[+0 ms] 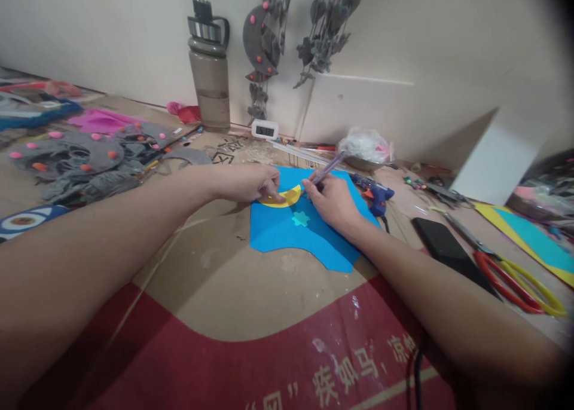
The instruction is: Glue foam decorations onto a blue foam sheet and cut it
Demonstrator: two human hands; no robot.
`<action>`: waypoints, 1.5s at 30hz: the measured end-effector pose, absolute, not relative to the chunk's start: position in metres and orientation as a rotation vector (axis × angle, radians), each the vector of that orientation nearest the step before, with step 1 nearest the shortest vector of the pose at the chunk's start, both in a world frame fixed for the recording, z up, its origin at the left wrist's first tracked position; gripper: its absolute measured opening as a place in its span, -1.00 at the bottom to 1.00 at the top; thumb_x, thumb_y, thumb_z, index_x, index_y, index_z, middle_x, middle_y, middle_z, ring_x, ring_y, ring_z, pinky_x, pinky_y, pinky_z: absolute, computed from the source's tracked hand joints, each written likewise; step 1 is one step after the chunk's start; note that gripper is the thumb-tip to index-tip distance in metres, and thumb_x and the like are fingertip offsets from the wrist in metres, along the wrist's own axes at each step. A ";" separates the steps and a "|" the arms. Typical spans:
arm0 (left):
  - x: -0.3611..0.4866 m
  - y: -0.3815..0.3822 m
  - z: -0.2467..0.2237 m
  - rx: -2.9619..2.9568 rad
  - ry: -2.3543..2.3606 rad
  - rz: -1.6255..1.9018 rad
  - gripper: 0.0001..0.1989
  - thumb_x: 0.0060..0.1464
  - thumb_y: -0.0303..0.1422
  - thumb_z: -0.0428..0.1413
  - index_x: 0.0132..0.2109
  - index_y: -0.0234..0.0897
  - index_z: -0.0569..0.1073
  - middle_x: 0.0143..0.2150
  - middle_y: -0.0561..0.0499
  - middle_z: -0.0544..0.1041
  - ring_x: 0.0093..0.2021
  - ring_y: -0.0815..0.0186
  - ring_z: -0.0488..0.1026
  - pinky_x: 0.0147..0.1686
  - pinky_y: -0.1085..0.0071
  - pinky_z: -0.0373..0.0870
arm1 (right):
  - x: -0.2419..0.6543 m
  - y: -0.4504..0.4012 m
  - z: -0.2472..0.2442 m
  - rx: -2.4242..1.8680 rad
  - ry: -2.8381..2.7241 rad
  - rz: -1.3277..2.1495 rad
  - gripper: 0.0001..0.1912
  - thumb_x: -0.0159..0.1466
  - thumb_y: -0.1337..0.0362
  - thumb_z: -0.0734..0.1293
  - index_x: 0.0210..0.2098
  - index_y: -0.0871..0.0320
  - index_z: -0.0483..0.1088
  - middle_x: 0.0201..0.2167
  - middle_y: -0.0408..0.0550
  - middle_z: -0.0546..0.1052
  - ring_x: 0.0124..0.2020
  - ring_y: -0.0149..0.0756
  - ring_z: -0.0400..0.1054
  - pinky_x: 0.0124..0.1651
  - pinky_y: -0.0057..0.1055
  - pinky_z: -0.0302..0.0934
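A yellow paper crescent (293, 195) lies on a sheet of blue paper (287, 235) whose near edge is cut in a curve. My left hand (255, 181) has its fingers bent and holds the crescent down with the fingertips. In my right hand (334, 199) is a purple pen (329, 167), gripped in a closed writing hold. Its tip end is close to the crescent's right end; whether it touches is hard to tell. Just below the crescent, a small light-green flower-like shape (301, 219) sits on the blue sheet.
Red-and-yellow-handled scissors (511, 275) and a black phone-like slab (442, 239) lie to the right. A blue glue gun (380, 198) is beyond my right hand. A bottle (210, 75) and a small clock (264, 129) stand by the wall. Grey felt pieces (85, 153) are piled left.
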State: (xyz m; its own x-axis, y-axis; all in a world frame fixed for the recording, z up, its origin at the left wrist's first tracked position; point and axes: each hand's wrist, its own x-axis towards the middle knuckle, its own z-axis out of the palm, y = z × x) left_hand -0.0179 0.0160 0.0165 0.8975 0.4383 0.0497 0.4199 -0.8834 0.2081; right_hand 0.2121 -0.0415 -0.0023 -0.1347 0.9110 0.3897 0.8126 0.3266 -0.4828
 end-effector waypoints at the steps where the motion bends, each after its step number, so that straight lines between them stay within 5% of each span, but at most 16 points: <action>1: -0.018 0.016 0.017 2.863 0.648 0.086 -0.72 0.22 -0.41 0.04 -0.11 -0.22 0.65 -0.15 -0.06 0.50 -0.37 0.40 0.32 -0.39 0.49 0.14 | 0.212 -0.042 -0.002 -1.518 -1.971 0.203 -0.75 0.36 0.18 0.25 -0.41 0.14 0.39 -0.41 0.00 0.56 -0.38 -0.20 0.42 -0.24 -0.28 0.21; 26: -0.011 0.006 0.028 2.732 0.849 -0.054 -0.72 0.17 -0.48 0.03 -0.07 -0.32 0.60 -0.07 -0.11 0.49 -0.27 0.32 0.38 -0.26 0.46 0.23 | 0.200 -0.058 0.004 -1.481 -2.016 0.309 -0.72 0.36 0.18 0.24 -0.47 0.12 0.34 -0.48 -0.08 0.51 -0.47 -0.29 0.36 -0.33 -0.33 0.15; 45: -0.012 0.011 0.024 2.747 0.730 0.008 -0.79 0.16 -0.41 0.04 -0.27 -0.31 0.59 -0.20 -0.07 0.47 -0.33 0.34 0.31 -0.36 0.45 0.16 | 0.191 -0.066 0.010 -1.353 -1.977 0.449 -0.69 0.35 0.07 0.27 -0.43 0.11 0.39 -0.48 -0.09 0.53 -0.44 -0.28 0.39 -0.34 -0.35 0.20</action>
State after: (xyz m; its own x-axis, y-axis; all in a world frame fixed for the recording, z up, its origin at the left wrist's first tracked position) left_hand -0.0125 0.0112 0.0237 0.8711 0.4861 -0.0703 0.4844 -0.8266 0.2864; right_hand 0.1915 -0.0663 0.0104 -0.2194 0.9127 0.3447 0.6743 0.3972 -0.6226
